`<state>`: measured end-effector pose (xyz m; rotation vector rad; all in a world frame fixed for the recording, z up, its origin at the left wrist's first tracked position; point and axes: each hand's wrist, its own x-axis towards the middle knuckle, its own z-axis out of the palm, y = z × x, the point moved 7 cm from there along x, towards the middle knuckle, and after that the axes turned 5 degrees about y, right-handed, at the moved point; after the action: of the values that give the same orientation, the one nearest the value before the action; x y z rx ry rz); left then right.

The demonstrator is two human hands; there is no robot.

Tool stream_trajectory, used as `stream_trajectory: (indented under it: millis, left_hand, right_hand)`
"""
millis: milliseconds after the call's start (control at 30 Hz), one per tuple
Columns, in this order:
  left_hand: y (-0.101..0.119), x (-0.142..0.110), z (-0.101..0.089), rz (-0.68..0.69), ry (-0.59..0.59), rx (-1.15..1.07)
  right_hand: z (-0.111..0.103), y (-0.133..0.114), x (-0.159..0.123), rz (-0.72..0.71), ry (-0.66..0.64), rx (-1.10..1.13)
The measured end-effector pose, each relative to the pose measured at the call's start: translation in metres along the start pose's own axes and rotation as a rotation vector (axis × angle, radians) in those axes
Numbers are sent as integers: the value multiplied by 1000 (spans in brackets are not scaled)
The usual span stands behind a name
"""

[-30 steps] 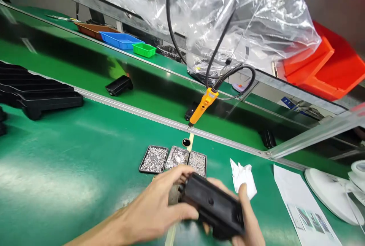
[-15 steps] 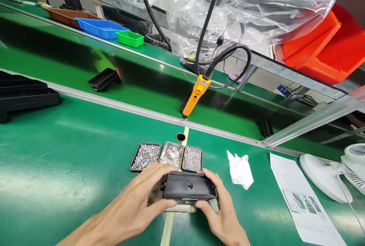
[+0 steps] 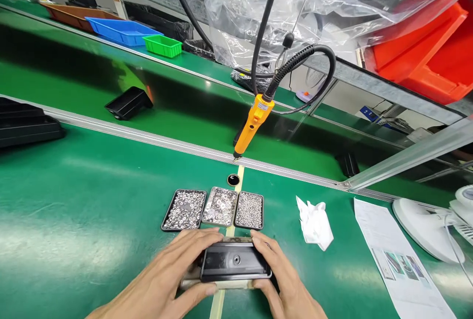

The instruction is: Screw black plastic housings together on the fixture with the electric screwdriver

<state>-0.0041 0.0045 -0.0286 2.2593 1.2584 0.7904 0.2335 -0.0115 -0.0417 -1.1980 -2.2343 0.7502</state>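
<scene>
A black rectangular plastic housing [image 3: 236,262] with a small round boss inside faces up between my hands. My left hand [image 3: 181,269] grips its left end, thumb at the near side and fingers along the far side. Around the right end, my right hand [image 3: 283,272] closes in the same way. Beneath the housing shows a pale, worn block [image 3: 236,284], mostly hidden. Just beyond my fingers lie three small trays of metal parts: a left tray [image 3: 185,209], a middle tray [image 3: 220,205] and a right tray [image 3: 249,209].
A yellow electric screwdriver [image 3: 253,124] hangs by its cable above the far rail. A round black disc [image 3: 233,179] lies behind the trays. To the right are crumpled white tissue [image 3: 315,223], a printed sheet [image 3: 391,255] and a white fan base [image 3: 424,230]. Black parts [image 3: 29,124] sit left.
The housing has come lower in the picture and a little left, and it now sits flatter over the block. Both hands have moved with it. The whole view has shifted slightly.
</scene>
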Motion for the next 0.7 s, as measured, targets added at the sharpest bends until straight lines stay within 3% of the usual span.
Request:
stream_trajectory:
  millis: [167, 300, 700]
  left_hand:
    - [3, -1, 0, 63, 70, 65]
    - [-1, -3, 7, 71, 74, 85]
    - [-4, -3, 13, 20, 41, -102]
  right_hand:
    - [-3, -5, 8, -201, 31, -15]
    - [-4, -5, 17, -284, 130, 66]
    - [-3, 3, 16, -234, 146, 114]
